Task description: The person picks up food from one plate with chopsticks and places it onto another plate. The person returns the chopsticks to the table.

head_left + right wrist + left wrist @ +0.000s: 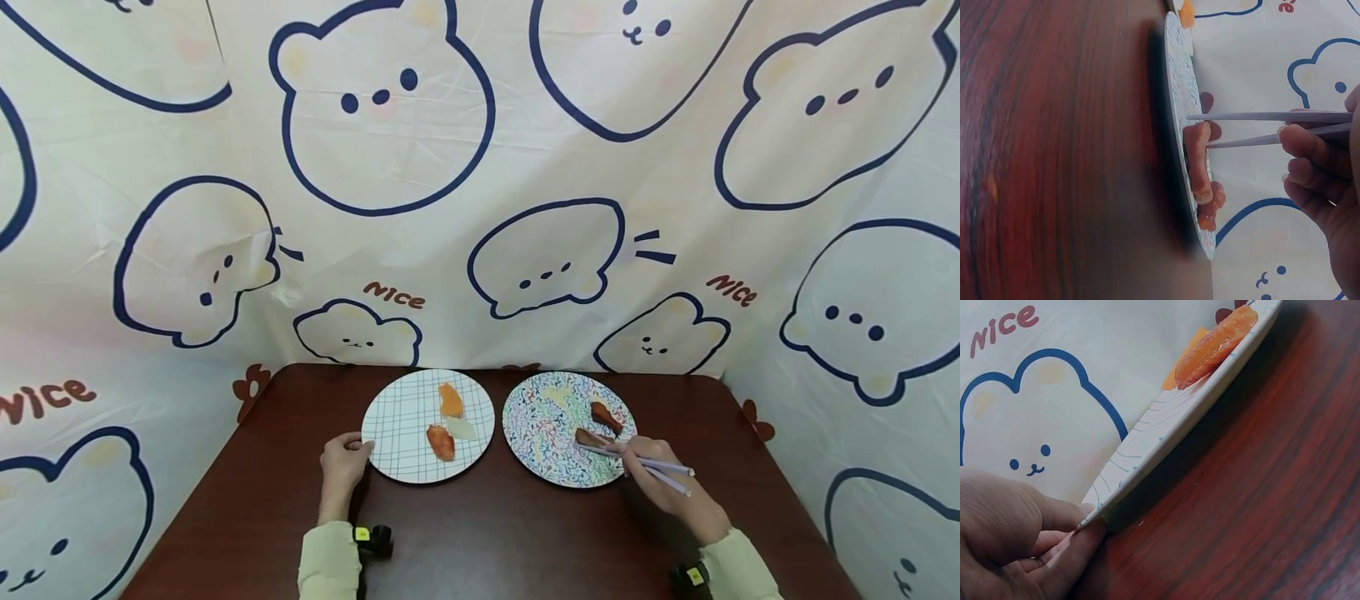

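My left hand (345,462) pinches the left rim of a white plate with a green-blue grid (397,417), thumb above and fingers beneath in the left wrist view. On that plate lie an orange piece (450,401), a pale slice (461,428) and a glazed reddish-orange meat piece (1219,347). With my right hand (667,487) I hold a pair of pale lilac chopsticks (1254,116) over a multicoloured speckled plate (543,433). Their tips are at either side of one end of a brown sausage-like piece (1197,159). Beside it lies a darker glazed meat piece (606,417).
Both plates stand side by side near the far edge of a dark red-brown wooden table (480,533). A pale curtain with cartoon bears (435,150) hangs right behind the table and along both sides. Each wrist wears a black camera strap.
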`<state>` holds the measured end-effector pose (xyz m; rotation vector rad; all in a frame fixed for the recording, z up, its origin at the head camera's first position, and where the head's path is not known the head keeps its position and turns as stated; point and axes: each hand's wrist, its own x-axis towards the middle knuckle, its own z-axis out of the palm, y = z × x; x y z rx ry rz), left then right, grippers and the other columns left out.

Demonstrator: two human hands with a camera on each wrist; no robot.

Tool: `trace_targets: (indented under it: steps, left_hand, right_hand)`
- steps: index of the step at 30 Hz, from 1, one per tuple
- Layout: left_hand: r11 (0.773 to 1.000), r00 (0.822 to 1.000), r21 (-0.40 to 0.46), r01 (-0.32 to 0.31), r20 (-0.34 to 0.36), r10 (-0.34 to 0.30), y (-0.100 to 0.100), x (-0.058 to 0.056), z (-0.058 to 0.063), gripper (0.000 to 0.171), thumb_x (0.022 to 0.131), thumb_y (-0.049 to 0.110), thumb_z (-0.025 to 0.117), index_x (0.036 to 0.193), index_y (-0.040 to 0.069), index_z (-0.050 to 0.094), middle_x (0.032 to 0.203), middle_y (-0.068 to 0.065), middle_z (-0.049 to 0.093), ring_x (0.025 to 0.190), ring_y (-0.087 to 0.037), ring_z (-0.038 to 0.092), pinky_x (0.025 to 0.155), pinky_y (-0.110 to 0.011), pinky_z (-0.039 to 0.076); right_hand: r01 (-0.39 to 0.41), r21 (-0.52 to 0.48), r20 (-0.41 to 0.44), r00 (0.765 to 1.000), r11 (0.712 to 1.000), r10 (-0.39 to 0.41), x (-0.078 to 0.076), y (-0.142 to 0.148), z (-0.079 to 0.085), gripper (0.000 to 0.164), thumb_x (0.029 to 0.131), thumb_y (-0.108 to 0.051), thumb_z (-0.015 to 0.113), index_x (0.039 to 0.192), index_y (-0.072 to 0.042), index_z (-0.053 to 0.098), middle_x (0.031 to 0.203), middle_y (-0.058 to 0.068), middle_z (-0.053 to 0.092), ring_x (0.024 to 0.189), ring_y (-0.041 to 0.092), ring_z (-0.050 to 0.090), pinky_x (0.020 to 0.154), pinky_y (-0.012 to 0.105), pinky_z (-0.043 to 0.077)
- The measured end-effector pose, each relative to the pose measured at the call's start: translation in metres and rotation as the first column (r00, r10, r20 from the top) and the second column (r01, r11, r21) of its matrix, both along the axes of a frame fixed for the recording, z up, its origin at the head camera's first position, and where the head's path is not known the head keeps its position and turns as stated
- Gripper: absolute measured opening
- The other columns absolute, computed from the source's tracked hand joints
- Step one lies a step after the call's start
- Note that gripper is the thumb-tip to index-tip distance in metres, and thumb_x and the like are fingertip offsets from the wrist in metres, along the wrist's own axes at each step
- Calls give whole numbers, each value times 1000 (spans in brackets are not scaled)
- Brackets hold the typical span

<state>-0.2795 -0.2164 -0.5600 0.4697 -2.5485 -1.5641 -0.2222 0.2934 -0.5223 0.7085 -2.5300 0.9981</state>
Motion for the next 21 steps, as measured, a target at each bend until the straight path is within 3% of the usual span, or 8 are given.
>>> trace_targets:
  steps: [5, 11, 13, 18, 21]
  left_hand:
    - [1000, 1000, 6, -3, 7, 3, -1, 1, 1, 39, 98, 13, 64, 128, -11, 62, 109, -24, 63, 104, -41, 57, 81, -50, 50]
    - [1000, 1000, 12, -14, 1, 14, -3, 1, 1, 38, 99, 13, 64, 129, -10, 61, 107, -22, 62, 103, -39, 57, 81, -50, 49]
    - [1000, 1000, 6, -17, 0, 17, -2, 0, 1, 39, 98, 14, 64, 129, -10, 62, 108, -23, 62, 102, -39, 58, 79, -48, 50]
    - [1000, 1000, 1, -16, -3, 16, 1, -2, 1, 40, 98, 14, 65, 129, -10, 62, 109, -23, 63, 99, -38, 61, 77, -45, 51]
    - [1000, 1000, 8, -20, -1, 20, 2, -1, 1, 38, 98, 14, 65, 128, -10, 62, 107, -23, 63, 97, -37, 61, 77, -45, 51]
  right_hand:
    - [-18, -13, 6, 1000, 1000, 18, 1, 2, -3, 28, 102, -3, 58, 79, -11, 71, 62, -20, 40, 57, -4, 40, 49, 20, 41]
    - [-63, -8, -56, 996, 998, 63, 2, 4, -2, 40, 101, 2, 56, 66, -16, 56, 64, -16, 40, 56, -4, 35, 48, 19, 38]
    - [-37, -9, -55, 998, 999, 37, 4, 7, -1, 36, 102, 0, 56, 70, -16, 61, 64, -16, 42, 57, -3, 37, 48, 19, 38]
    - [52, -4, 20, 998, 999, -51, 7, 12, 0, 32, 104, -8, 55, 76, -11, 70, 64, -18, 44, 57, -2, 41, 49, 21, 40]
    - [32, 20, 56, 998, 999, -33, 8, 10, 3, 35, 106, -10, 54, 73, -10, 65, 64, -18, 43, 56, -2, 40, 49, 21, 41]
